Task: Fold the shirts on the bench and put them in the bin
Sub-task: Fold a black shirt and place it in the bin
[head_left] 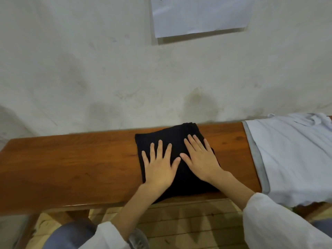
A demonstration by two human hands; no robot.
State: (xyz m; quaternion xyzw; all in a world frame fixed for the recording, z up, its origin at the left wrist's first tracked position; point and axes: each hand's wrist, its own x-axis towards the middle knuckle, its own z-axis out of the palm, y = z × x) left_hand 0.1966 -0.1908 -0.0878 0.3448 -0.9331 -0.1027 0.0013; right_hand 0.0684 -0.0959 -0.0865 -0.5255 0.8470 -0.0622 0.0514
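While both palms lie flat on it, the dark, square-folded cloth shirt sits mid-way along the reddish-brown wooden bench, near its front edge. Step in hand looks like smoothing a finished fold. Left hand and right hand: fingers straight, spread, pressing, gripping nothing. Next likely needs a lift toward the bin, which is not in view. Pale blue-white shirt lies unfolded to the right.
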